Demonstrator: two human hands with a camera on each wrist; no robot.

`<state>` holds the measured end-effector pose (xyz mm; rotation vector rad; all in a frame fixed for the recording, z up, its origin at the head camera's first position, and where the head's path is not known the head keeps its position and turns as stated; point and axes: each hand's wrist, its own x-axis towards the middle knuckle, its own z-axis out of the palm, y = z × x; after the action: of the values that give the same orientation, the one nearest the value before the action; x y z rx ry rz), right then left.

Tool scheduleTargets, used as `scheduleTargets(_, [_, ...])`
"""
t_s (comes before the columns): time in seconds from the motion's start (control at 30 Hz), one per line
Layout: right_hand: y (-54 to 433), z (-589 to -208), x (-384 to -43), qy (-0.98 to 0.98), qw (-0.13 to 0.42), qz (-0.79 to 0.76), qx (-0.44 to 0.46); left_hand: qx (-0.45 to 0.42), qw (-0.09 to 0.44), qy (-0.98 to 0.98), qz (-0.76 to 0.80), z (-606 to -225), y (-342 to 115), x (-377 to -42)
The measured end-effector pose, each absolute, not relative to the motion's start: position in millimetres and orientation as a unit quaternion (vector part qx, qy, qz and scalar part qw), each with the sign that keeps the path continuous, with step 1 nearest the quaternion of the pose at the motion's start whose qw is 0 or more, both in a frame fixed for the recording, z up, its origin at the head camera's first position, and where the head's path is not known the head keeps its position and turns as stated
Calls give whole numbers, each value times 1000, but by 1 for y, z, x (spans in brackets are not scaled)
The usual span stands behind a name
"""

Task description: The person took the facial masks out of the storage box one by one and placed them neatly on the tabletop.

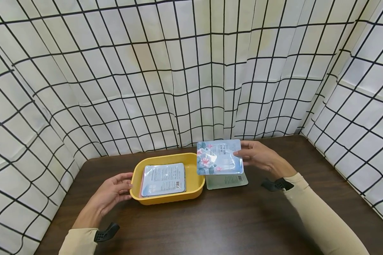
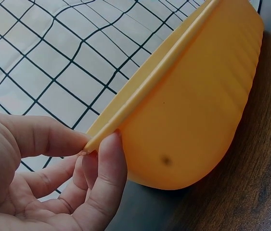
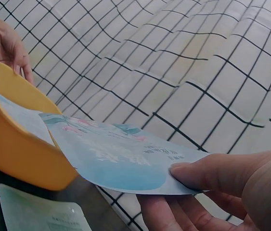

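A yellow plastic basin (image 1: pixel 196 173) stands on the table with sheet mask packets (image 1: pixel 164 179) stacked in its left part, a light blue one on top and a pink edge showing below. My left hand (image 1: pixel 113 191) pinches the basin's left rim between thumb and fingers, as the left wrist view shows close up. With thumb above and fingers beneath, my right hand (image 1: pixel 258 156) holds a blue floral sheet mask packet (image 1: pixel 220 157) by its right edge. This packet is raised and overlaps the basin's right rim in the head view. Under it lies a pale green packet (image 1: pixel 228 181), partly hidden.
The dark wooden table (image 1: pixel 210 226) extends around the basin. A white curtain with a black grid (image 1: pixel 185 71) encloses the back and both sides, close behind the table's far edge. Each wrist wears a black strap (image 1: pixel 277 184).
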<state>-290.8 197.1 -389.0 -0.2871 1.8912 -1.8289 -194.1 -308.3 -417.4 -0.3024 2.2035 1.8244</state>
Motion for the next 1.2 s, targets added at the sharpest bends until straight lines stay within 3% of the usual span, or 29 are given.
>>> scheduleTargets(1.2, [313,-425,-294,727,220,-648,-61,-91,133,756,635,-419,-311,-195])
